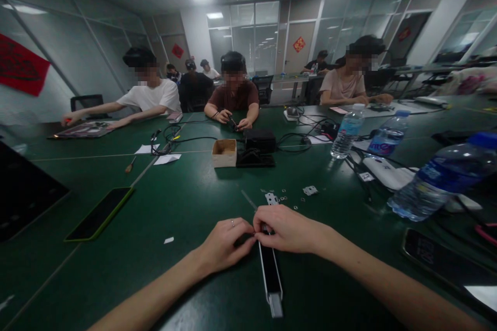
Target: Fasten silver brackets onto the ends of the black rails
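Observation:
A long, narrow black bar with a silver-white frame [271, 269] lies on the green table, pointing towards me. My right hand [289, 228] is closed over its far part, fingers curled down around it. Against the bar's left edge, my left hand [229, 243] pinches with thumb and fingertips, meeting the right fingertips. What the left fingertips hold is too small to make out. Just beyond the hands, a thin clear strip [248, 199] slants away. A perforated metal plate [271, 198] shows past the right knuckles. Several small metal pieces [283, 198] and another plate [310, 191] lie farther off.
Left of me lie a green-edged phone [100, 214] and a white scrap [169, 240]. A small open box [224, 154] stands ahead beside a black device [259, 142]. Water bottles [446, 178], cables and another phone [438, 256] are at right. Several people work across the table.

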Available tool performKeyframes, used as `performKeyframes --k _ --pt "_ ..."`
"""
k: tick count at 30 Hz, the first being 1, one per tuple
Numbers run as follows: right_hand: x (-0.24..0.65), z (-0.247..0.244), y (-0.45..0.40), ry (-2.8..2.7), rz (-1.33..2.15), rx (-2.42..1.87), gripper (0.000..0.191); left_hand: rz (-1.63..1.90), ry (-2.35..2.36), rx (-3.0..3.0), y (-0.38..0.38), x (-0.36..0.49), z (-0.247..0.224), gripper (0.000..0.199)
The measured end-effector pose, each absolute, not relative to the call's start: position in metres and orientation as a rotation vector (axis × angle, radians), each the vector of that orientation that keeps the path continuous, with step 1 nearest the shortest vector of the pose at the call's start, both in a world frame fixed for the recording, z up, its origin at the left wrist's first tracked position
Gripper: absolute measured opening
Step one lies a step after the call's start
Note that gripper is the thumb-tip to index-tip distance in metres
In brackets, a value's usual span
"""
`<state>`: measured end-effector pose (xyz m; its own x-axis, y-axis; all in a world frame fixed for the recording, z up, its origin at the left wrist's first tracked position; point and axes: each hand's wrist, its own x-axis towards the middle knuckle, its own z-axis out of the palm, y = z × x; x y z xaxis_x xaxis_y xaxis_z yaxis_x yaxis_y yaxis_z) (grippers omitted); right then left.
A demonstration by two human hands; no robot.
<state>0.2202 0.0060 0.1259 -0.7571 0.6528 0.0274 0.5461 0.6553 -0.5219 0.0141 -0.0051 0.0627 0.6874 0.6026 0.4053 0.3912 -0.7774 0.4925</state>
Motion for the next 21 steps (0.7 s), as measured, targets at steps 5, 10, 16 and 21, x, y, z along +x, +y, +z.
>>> performKeyframes --k 5,10,16,21 --pt "0.22 0.123 0.007 -2.67 0.668 -0.911 0.003 0.86 0.744 2.442 -0.006 0.013 0.07 0.018" --pt "0.219 0.119 0.008 -2.661 0.461 -0.906 0.007 0.891 0.88 2.261 -0.001 0.011 0.072 0.017" --pt "0.217 0.113 0.009 -2.638 0.362 -0.978 0.008 0.896 0.968 2.085 0.0 0.013 0.071 0.015" --pt "0.218 0.116 0.009 -2.645 0.369 -1.074 0.011 0.876 1.033 2.12 0.002 0.013 0.067 0.015"
